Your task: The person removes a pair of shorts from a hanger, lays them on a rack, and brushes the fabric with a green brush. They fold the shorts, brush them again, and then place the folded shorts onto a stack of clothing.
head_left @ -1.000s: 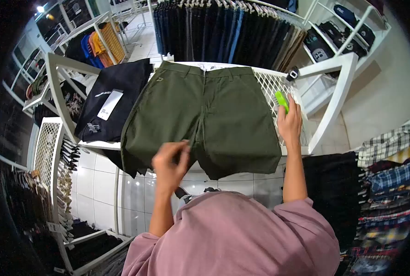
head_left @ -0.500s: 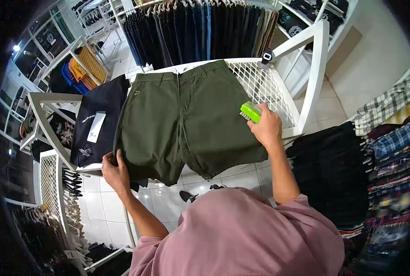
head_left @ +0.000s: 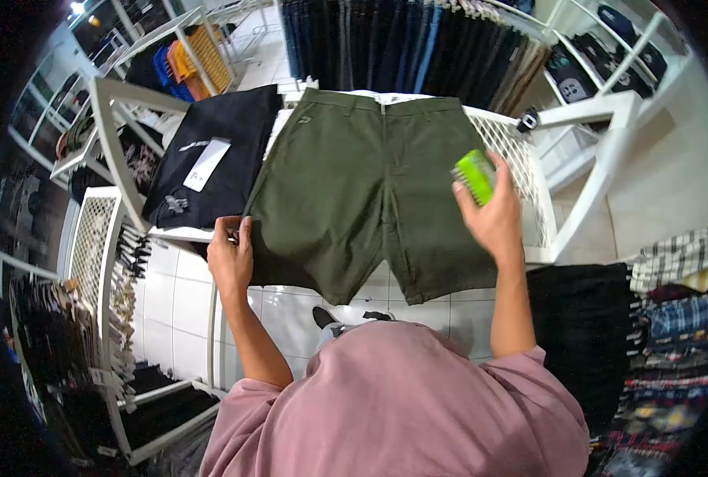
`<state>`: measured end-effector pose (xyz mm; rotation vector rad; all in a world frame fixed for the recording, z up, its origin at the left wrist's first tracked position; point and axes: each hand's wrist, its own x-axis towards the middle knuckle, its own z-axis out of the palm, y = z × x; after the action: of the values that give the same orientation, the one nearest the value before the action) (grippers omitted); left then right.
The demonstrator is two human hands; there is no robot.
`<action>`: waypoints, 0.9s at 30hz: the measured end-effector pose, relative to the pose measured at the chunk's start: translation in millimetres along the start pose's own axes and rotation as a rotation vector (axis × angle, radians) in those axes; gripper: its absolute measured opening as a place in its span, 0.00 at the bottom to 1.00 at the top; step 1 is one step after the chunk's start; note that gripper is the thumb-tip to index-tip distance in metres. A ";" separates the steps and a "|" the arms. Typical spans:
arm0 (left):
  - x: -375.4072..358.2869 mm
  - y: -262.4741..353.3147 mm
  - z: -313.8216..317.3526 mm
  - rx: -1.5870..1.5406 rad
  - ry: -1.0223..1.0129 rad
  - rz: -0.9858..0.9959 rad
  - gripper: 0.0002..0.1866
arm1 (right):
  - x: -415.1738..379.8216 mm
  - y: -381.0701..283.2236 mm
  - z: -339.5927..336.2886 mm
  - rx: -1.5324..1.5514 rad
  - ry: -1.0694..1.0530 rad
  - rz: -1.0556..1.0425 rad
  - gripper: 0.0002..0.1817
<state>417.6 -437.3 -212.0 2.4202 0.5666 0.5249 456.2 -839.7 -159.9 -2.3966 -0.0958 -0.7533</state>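
Observation:
Olive green shorts (head_left: 338, 175) lie spread out on a white mesh-topped rack (head_left: 521, 171), their legs hanging over its near edge. My left hand (head_left: 231, 253) pinches the outer edge of the left-side leg near its hem. A bright green brush (head_left: 475, 176) is held in my right hand (head_left: 494, 208), bristles facing left, just over the upper part of the right-side leg. Whether the bristles touch the cloth I cannot tell. Left of the shorts lies a folded black garment (head_left: 234, 127) with a white tag (head_left: 207, 164) on it.
Dark trousers (head_left: 370, 48) hang in a row behind the rack. White frame bars (head_left: 608, 175) rise at both ends of the rack. At the right hang black garments (head_left: 580, 334) and checked shirts (head_left: 688, 314). A small black object (head_left: 527, 121) sits at the rack's back right corner.
The view has shifted, so the scene sits further right. The shorts lie straighter. The brush in my right hand has turned and is now over the right-side leg. My left hand still grips the edge.

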 end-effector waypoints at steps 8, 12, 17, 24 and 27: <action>-32.7 -37.0 4.0 -0.289 -0.012 -0.041 0.17 | -42.7 -85.8 120.3 0.151 -0.570 -0.864 0.38; -29.8 -49.8 8.7 -0.536 0.006 -0.025 0.11 | 76.0 -23.6 176.0 -0.241 -0.408 -0.445 0.34; -32.9 -47.2 7.1 -0.578 0.015 -0.101 0.13 | 64.6 -89.5 166.9 0.109 -0.358 -0.440 0.37; -26.3 -61.9 5.8 -0.609 -0.108 -0.107 0.13 | 81.1 -73.5 236.8 0.054 -0.470 -0.800 0.28; -25.5 -57.9 2.7 -0.589 -0.134 -0.091 0.14 | 151.5 -22.4 258.7 -0.269 -0.117 -0.319 0.25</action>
<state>382.0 -408.9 -256.0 1.8443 0.3919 0.4148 705.2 -688.1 -233.5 -2.7191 -0.4604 -0.8096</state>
